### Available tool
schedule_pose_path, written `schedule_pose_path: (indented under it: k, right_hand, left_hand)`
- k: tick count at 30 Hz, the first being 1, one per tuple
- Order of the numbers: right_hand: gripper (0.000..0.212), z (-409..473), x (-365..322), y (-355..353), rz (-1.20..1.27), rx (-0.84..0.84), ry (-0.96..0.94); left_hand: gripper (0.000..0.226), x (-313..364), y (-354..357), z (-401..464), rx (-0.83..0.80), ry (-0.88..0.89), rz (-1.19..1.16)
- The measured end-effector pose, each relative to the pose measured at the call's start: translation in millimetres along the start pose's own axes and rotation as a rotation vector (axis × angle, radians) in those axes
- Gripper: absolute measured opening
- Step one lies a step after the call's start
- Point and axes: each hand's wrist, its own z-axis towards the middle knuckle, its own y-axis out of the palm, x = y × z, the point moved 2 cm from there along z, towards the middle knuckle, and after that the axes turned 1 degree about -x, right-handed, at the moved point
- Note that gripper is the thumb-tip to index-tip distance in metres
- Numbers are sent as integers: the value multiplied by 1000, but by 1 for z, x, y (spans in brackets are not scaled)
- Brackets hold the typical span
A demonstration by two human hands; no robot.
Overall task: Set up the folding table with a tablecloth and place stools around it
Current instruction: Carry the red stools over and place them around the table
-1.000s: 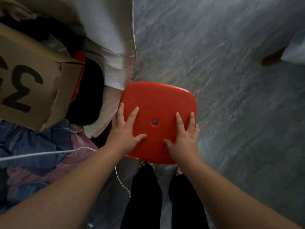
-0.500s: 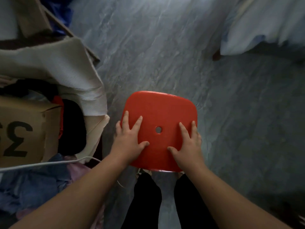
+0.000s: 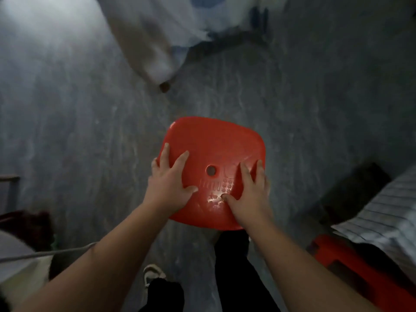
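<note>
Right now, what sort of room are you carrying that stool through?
Probably a lived-in room at home, perhaps a bedroom or storage corner. The grey marbled floor, striped cloth on the right and blurred pale fabric ahead suggest it. Both hands hold the red stool.

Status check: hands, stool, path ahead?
Left hand and right hand grip the red square plastic stool. Grey floor ahead; blurred white draped cloth beyond.

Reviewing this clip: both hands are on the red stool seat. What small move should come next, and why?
Probably carry the red stool a little further toward the cloth-draped table leg ahead, then lower it. The left hand and right hand grip the seat's near sides, and open floor lies between stool and table.
</note>
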Motion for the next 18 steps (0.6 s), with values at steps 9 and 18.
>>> schedule_pose_path:
  k: [9, 18]
  right_hand:
    - [98, 91, 127, -128, 164, 143, 255]
    - [92, 163, 221, -198, 397, 388, 551]
  left_hand:
    - [100, 213, 51, 133, -88, 278, 157]
    - [98, 387, 114, 257, -181, 723, 294]
